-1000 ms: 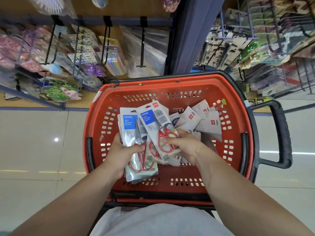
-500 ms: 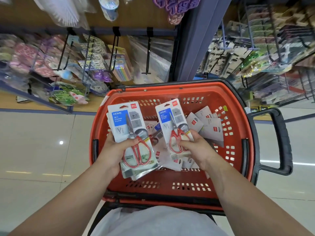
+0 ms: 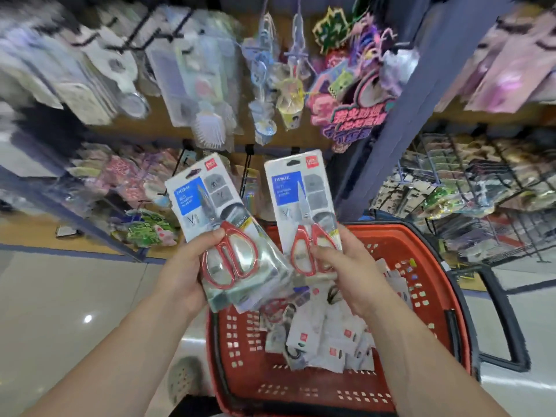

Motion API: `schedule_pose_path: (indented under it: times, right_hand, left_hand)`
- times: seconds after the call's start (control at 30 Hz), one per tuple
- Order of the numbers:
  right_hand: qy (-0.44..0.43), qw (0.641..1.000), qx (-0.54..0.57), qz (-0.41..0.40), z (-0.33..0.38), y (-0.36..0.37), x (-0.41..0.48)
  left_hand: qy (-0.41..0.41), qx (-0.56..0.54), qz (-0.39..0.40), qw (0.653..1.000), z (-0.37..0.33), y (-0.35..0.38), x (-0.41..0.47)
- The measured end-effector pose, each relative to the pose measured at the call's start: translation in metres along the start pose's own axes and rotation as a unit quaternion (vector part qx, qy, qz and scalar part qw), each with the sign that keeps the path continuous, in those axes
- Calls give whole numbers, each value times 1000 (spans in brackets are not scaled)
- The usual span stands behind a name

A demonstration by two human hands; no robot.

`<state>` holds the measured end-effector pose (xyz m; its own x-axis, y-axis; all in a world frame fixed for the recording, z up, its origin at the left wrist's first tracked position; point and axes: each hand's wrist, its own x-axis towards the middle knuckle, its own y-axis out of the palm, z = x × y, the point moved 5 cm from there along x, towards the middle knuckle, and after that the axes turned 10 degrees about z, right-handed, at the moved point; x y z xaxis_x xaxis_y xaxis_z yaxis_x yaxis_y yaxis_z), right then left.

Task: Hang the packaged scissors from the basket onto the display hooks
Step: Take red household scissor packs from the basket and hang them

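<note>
My left hand (image 3: pixel 183 267) grips a stack of packaged red-handled scissors (image 3: pixel 216 224) by its lower end, tilted left, above the basket's left rim. A single scissors pack (image 3: pixel 304 212) stands nearly upright in my right hand (image 3: pixel 346 266), which pinches it at the handles. Both are held up in front of the shelf. Below them the red basket (image 3: pixel 433 284) holds several more packs (image 3: pixel 325 332), lying mostly face down. Black display hooks (image 3: pixel 248 164) stick out from the shelf rail behind the two packs.
Blurred hanging goods fill the shelves at left and top, with a colourful sign (image 3: pixel 352 115) at the centre top. A dark blue post (image 3: pixel 400 115) divides that shelf from a wire rack of packets (image 3: pixel 481 188) on the right. The basket's black handle (image 3: pixel 505 323) juts right over pale floor tiles.
Both hands have lifted their scissors packs out of the basket and up toward the shelf. The camera has tilted up, so the basket sits lower in view.
</note>
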<state>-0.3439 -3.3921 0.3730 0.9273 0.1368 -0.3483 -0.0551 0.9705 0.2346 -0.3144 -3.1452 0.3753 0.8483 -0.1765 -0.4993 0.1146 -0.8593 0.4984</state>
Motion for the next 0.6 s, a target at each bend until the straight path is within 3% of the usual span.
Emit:
schedule_pose_path:
  times: [0.4,0.6]
  right_hand:
    - [-105,986,-3,-132,46,174,32]
    - [-168,978,3,-122,78,240,38]
  left_hand:
    - [6,-52,107,993,-168,-98,-2]
    - [22,-60,118,991,-230,-122,-21]
